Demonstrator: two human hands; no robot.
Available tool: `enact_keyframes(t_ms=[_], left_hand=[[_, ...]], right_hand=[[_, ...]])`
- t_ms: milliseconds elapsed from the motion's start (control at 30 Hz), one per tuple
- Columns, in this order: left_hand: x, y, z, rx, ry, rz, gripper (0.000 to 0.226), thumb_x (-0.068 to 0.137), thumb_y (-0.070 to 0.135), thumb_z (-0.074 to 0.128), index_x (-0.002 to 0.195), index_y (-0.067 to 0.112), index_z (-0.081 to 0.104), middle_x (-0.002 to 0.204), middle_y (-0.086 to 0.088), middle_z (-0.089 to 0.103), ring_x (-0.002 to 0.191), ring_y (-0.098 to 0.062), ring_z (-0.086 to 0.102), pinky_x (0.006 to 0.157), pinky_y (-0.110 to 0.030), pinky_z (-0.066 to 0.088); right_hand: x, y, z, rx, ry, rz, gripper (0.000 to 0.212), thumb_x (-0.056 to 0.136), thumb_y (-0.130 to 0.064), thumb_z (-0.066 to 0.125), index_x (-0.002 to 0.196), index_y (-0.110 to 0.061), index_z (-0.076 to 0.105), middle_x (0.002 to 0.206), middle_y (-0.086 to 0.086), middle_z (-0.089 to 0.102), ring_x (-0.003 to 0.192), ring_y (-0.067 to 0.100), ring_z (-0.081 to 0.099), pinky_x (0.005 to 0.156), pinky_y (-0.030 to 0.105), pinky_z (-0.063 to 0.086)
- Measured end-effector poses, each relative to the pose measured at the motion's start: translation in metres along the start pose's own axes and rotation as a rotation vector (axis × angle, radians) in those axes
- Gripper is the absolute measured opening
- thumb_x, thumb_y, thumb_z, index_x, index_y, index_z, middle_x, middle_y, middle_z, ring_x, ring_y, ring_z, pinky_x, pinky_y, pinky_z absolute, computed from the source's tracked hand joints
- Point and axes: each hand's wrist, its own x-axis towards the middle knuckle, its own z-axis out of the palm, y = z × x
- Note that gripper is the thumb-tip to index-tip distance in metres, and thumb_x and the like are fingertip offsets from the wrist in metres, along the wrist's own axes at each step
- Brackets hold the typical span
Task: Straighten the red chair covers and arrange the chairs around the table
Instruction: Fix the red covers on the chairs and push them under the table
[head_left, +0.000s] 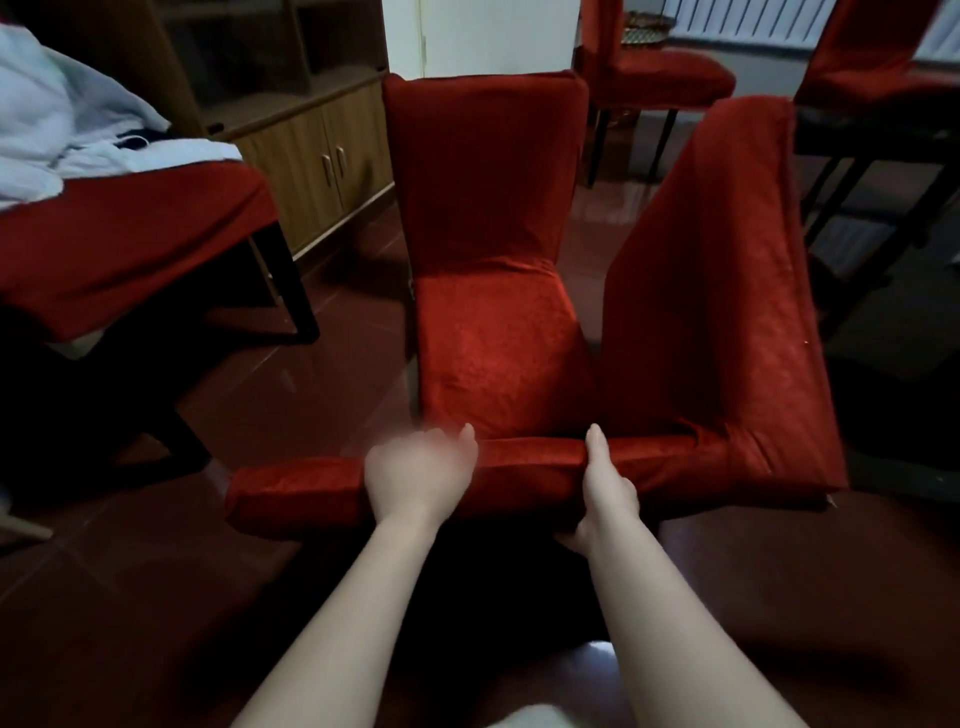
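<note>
The padded edge of the red-covered chair (524, 467) lies directly in front of us, its long axis running left to right under both hands, which are set apart. Our right hand (605, 493) clamps it, thumb over and fingers under. Our left hand (421, 473) rests on top, too blurred to tell its grip.

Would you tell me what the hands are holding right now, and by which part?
The right hand grips the nearest chair by its red-covered top edge. The blurred left hand lies over the same edge, grip unclear.
</note>
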Motion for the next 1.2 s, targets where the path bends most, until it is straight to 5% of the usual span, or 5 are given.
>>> enact_keyframes(t_ms=[200,300,433,733,1200], left_hand=[[-0.004,0.003,-0.002,-0.039,0.077,-0.008,0.059,0.090,0.058,0.037,0.070,0.019,0.076,0.062,-0.003,0.070,0.061,-0.027,0.067,0.066,-0.034,0.046],[0.002,0.004,-0.006,-0.005,0.024,-0.016,0.052,0.094,0.057,0.045,0.075,0.021,0.077,0.067,-0.001,0.071,0.068,-0.024,0.068,0.070,-0.034,0.044],[0.006,0.006,-0.005,-0.003,0.053,-0.013,0.057,0.091,0.058,0.038,0.070,0.021,0.076,0.062,-0.001,0.070,0.061,-0.024,0.067,0.066,-0.034,0.046],[0.004,0.005,-0.002,0.029,0.077,-0.004,0.068,0.090,0.065,0.023,0.085,0.025,0.078,0.074,0.000,0.074,0.075,-0.021,0.070,0.074,-0.033,0.045],[0.021,-0.015,-0.002,0.042,0.046,0.082,0.078,0.082,0.073,0.010,0.098,0.035,0.076,0.073,0.004,0.071,0.076,-0.025,0.069,0.059,-0.030,0.035]], right_hand=[[-0.035,0.029,-0.017,-0.219,0.130,-0.996,0.044,0.083,-0.028,0.061,0.125,-0.016,0.053,0.127,0.002,0.052,0.123,0.017,0.046,0.109,0.035,0.034],[-0.013,0.007,0.009,-0.852,0.065,-1.384,0.038,0.090,-0.032,0.057,0.125,-0.016,0.059,0.126,0.000,0.059,0.125,0.017,0.047,0.113,0.040,0.028],[0.028,-0.023,0.026,-1.743,0.087,-1.275,0.059,0.097,-0.055,0.022,0.091,-0.023,0.072,0.096,-0.002,0.073,0.101,0.020,0.064,0.103,0.041,0.032],[0.051,-0.032,0.021,-1.767,0.001,-1.320,0.072,0.086,-0.068,0.013,0.053,-0.016,0.050,0.053,-0.003,0.048,0.072,0.026,0.065,0.061,0.034,0.033],[0.027,-0.002,0.001,-1.663,0.117,-1.349,0.066,0.093,-0.059,0.017,0.063,-0.018,0.059,0.073,0.004,0.068,0.075,0.028,0.064,0.071,0.039,0.032]])
